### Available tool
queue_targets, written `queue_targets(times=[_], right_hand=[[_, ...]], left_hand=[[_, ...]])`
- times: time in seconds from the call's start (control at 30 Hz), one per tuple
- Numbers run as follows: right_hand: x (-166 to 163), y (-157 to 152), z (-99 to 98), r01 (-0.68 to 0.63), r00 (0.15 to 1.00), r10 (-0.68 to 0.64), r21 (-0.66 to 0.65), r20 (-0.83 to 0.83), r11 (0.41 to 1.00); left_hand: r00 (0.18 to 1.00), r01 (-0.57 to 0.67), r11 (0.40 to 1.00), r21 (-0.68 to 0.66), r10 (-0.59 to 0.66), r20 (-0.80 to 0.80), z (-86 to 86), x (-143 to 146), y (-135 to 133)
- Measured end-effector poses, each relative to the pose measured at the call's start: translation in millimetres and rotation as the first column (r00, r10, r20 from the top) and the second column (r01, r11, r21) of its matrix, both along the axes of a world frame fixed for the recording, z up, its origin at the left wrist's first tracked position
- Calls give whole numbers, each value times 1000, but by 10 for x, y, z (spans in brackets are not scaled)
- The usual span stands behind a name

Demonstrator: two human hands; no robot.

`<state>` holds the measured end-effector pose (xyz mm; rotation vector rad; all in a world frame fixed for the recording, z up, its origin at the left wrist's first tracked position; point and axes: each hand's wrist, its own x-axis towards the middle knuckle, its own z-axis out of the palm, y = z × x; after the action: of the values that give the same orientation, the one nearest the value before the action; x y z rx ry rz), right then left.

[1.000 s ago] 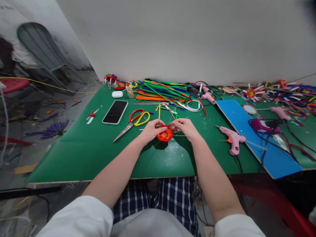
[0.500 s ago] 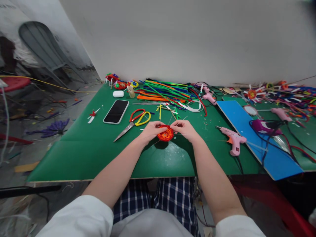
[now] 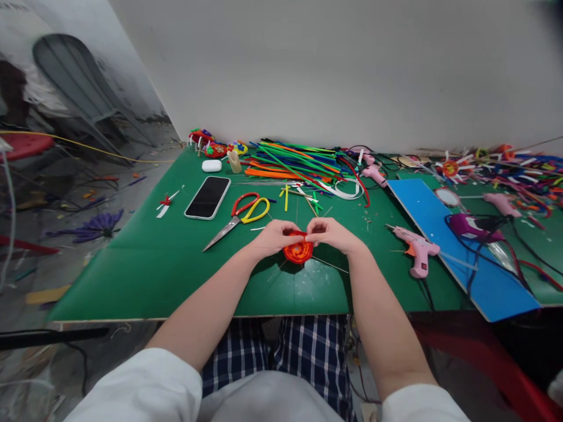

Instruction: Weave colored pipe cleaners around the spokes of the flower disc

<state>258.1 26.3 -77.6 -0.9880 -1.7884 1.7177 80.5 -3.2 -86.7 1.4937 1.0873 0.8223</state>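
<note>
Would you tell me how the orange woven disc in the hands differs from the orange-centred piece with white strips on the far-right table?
The woven disc is pinched between the left hand and right hand; the white-strip piece lies untouched among scraps. The woven disc has thin bare spokes, the white-strip piece broad white ones. Both have round orange-red centres with radiating spokes.

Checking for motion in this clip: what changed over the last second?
The left hand and right hand drew their fingertips together at the far edge of the disc, which shifted slightly toward the person. Both still pinch it. The scissors, phone and glue gun stayed put.
</note>
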Motion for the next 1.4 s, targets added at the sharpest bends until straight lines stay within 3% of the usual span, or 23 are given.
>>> queue_targets(times=[0.2, 0.47, 1.03, 1.4], right_hand=[[-27, 6, -23, 39, 999, -39, 38, -5, 999], [-24, 32, -49, 130, 991, -130, 1, -25, 991], [-4, 23, -23, 109, 994, -110, -51, -28, 993], [-45, 9, -39, 34, 986, -58, 153, 158, 988]], left_hand=[[998, -24, 999, 40, 26, -54, -10, 3, 18], [997, -18, 995, -101, 25, 72, 20, 21, 13], [999, 1, 1000, 1, -1, 36, 36, 10, -1], [999, -13, 998, 57, 15, -34, -51, 27, 4]])
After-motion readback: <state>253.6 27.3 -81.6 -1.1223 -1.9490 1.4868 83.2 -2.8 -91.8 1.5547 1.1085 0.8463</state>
